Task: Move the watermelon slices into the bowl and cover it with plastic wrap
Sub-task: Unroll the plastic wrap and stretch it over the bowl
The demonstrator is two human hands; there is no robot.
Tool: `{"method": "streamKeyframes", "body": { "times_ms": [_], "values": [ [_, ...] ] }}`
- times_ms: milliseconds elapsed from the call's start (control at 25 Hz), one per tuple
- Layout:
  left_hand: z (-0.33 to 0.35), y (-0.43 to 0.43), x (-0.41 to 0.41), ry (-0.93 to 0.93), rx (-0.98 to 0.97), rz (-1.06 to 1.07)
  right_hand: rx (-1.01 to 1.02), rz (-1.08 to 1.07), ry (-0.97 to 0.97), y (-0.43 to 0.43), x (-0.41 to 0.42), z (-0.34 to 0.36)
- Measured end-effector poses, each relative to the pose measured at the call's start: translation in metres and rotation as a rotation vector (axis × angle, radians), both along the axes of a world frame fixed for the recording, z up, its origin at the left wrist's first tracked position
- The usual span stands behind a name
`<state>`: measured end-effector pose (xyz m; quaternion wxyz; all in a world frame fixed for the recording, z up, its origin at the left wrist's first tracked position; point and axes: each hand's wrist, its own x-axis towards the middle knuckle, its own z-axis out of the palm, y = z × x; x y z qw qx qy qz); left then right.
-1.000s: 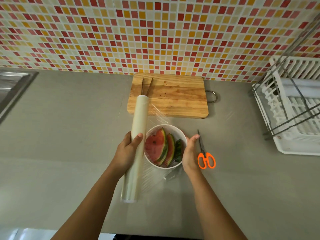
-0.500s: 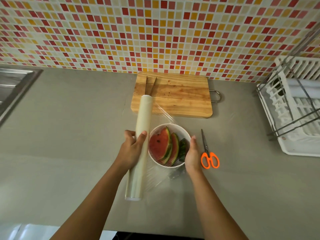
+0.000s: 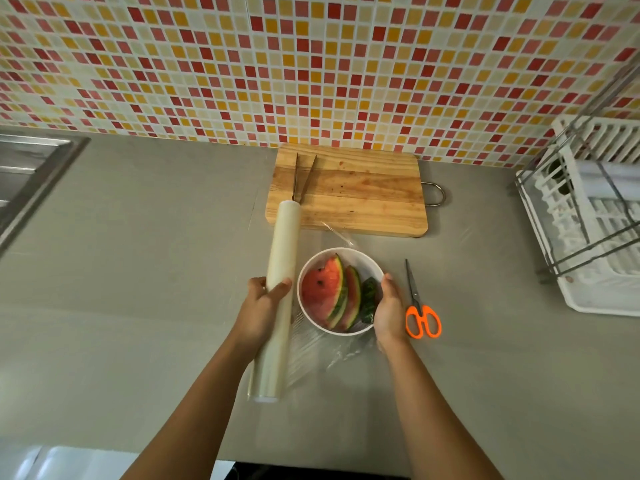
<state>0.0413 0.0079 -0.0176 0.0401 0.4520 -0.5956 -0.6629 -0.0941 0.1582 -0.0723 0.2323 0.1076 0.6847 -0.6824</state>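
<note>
Looking down from head height, a grey counter (image 3: 138, 271) runs along a wall of small red, orange and cream tiles (image 3: 311, 64). A white dish rack (image 3: 588, 220) stands at the far right. A wooden cutting board (image 3: 363, 195) lies against the wall.

A long roll of plastic wrap (image 3: 282, 258) lies just left of a white bowl (image 3: 363, 259). A clear sheet (image 3: 329, 351) runs from it across the bowl and bunches near the front. The watermelon slices (image 3: 325, 296) are already in the bowl, standing on edge.

The left hand (image 3: 259, 306) grips the roll around its middle. The right hand (image 3: 389, 310) lies with fairly straight fingers against the bowl's right side, holding nothing.

Orange-handled scissors (image 3: 420, 317) lie just right of that hand, and metal tongs (image 3: 303, 178) rest on the board.

The covering step appears to be under way. Next, the sheet likely needs cutting free from the roll, then pressing down around the rim.
</note>
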Motion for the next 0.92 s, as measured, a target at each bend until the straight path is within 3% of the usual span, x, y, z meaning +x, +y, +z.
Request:
{"method": "streamKeyframes", "body": {
  "times_ms": [280,920],
  "values": [
    [0.000,0.004,0.008,0.006,0.071,-0.154,0.017,-0.047,-0.057,0.003,-0.013,-0.001],
    [-0.005,0.026,0.011,-0.007,0.086,-0.087,0.059,-0.026,0.044,0.002,-0.049,0.005]
  ]
}}
